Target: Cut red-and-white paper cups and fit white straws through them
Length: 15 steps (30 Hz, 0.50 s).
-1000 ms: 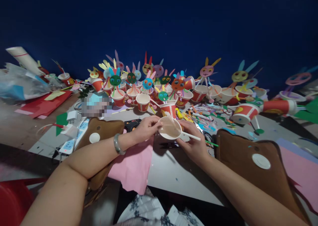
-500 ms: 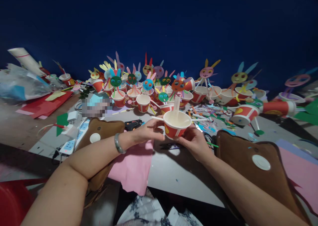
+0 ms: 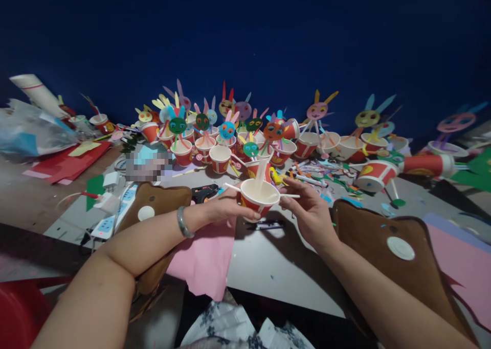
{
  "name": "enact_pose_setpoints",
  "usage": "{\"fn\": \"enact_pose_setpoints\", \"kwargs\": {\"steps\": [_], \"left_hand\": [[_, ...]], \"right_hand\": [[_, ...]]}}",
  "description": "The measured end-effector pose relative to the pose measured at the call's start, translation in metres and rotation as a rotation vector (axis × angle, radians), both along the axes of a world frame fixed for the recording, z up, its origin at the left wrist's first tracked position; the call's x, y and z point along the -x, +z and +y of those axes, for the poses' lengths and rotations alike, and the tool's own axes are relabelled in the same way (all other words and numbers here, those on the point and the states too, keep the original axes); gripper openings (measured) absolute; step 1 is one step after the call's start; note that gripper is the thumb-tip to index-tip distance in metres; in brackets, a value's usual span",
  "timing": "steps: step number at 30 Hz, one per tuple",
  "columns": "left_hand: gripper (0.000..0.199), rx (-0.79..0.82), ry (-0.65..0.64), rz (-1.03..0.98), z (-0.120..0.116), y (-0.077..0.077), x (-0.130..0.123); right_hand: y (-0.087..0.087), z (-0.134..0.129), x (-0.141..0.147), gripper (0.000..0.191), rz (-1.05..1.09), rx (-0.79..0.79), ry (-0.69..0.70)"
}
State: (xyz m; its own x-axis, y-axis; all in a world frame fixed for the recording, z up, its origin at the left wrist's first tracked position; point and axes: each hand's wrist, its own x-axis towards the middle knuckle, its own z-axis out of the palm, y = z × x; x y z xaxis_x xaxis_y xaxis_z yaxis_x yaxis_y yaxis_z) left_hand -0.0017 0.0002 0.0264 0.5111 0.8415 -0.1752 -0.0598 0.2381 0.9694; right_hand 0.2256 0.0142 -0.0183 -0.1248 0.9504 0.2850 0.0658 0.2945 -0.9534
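A red and white paper cup is held above the table in my left hand, with the thumb across its front. White paper sticks jut out from both sides of the cup, and a pale, translucent strip rises from inside it. Beside the right-hand stick is my right hand, its fingers curved and apart; whether they touch the stick is unclear. Below the cup lies a dark, slim tool, partly shaded.
Behind stand several paper-cup figures with rabbit-eared faces. Paper scraps litter the table to the right. A black glue gun, a power strip, pink paper and two brown cushion-like pads lie around my arms.
The cup has shifted slightly left and down in my left hand. My right hand has come off the cup's base and risen beside the right-hand stick.
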Motion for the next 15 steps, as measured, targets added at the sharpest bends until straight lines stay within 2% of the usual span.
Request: {"fn": "enact_pose_setpoints", "kwargs": {"steps": [2, 4, 7, 11, 15], "left_hand": [[0.023, -0.012, 0.005, 0.012, -0.0020, -0.0008, -0.0006], [0.030, -0.010, 0.012, -0.014, -0.0037, -0.0030, -0.0012], [0.036, -0.001, -0.010, -0.060, -0.0050, -0.0063, -0.0018], [0.032, -0.034, -0.018, -0.057, -0.0051, -0.0071, -0.0012], [0.032, -0.190, 0.040, 0.023, -0.0056, -0.0017, -0.0013]], "right_hand": [[0.0006, 0.0007, -0.0010, 0.026, 0.005, -0.039, -0.019], [-0.0005, 0.0007, -0.0008, 0.022, -0.001, -0.049, -0.017], [-0.0023, 0.0008, 0.0003, 0.022, 0.008, -0.035, 0.002], [-0.0034, 0.0013, 0.0013, 0.023, 0.022, -0.023, 0.010], [-0.0037, 0.0001, 0.0020, 0.025, -0.023, -0.033, -0.012]]}}
